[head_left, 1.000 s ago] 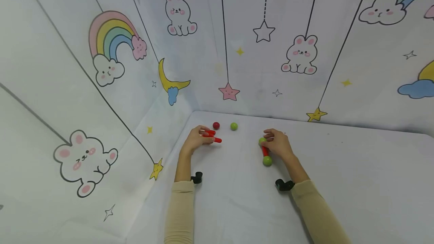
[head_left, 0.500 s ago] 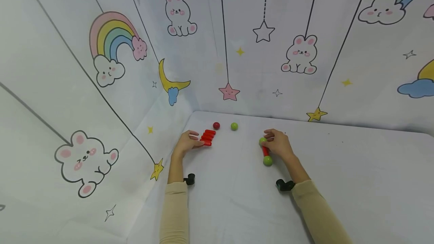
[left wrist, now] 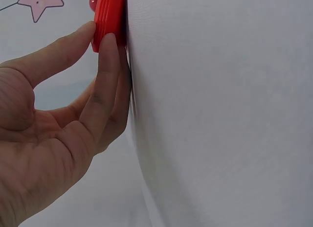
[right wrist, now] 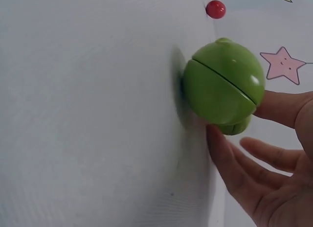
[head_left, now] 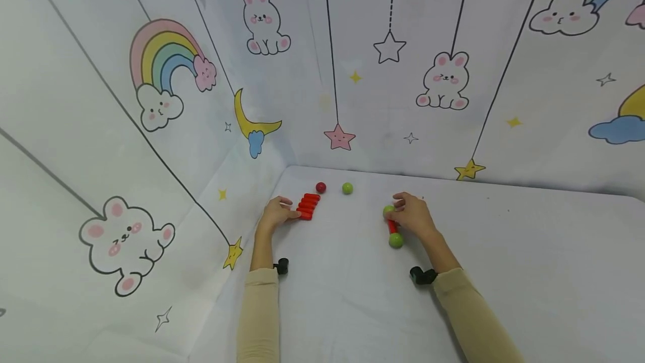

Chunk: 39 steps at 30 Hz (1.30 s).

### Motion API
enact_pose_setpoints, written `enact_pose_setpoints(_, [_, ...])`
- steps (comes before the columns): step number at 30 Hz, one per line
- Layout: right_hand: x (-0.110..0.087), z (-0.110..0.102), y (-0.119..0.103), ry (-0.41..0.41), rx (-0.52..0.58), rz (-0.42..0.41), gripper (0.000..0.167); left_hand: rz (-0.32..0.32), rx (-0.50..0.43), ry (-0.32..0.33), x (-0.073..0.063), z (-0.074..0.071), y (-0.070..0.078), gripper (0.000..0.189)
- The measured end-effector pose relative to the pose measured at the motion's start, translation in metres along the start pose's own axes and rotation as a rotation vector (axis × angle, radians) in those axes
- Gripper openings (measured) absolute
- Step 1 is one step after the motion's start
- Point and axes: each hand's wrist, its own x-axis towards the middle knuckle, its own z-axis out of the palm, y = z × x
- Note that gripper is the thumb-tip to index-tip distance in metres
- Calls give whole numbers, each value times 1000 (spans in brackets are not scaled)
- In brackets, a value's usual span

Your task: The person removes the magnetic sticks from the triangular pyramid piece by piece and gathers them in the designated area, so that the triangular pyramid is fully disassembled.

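Observation:
Several short red sticks (head_left: 308, 205) lie side by side in a slanted row on the white table. My left hand (head_left: 275, 213) is at the row's left ends, thumb and a fingertip pinching the end of the nearest red stick (left wrist: 110, 19). To the right lies a red stick (head_left: 393, 226) with a green ball at each end. My right hand (head_left: 413, 213) holds this piece near its far green ball (head_left: 388, 211), thumb on one side and fingers on the other. In the right wrist view the near green ball (right wrist: 225, 82) hides most of the stick and part of the fingertips.
Behind the row sit a loose red ball (head_left: 321, 187) and a loose green ball (head_left: 347, 188). White cloth with cartoon rabbits, stars and rainbows rises as a wall (head_left: 373, 144) at the back and left. A small black wrist camera (head_left: 422, 275) sits on each wrist.
My left hand has moved left and slightly nearer, bringing a red stick down into the row and shifting the near sticks a little. The right hand has stayed nearly still.

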Motion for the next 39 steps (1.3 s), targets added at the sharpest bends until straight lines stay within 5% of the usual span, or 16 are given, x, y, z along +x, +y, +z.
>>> enact_pose_setpoints(7, [-5,-4,-8,-51,-62,12,66,-12,16,44,-1,4,1,47])
enact_pose_setpoints(21, [-5,-2,-7,-42,-68,-55,65,168,-34,182,-15,12,26,46])
enact_pose_setpoints(30, [-5,1,-8,-56,-106,-189,65,231,-59,147,-21,28,42,42])
enact_pose_setpoints(39, [-6,3,-7,-176,-80,-309,70,288,-69,-2,-31,54,59,45])
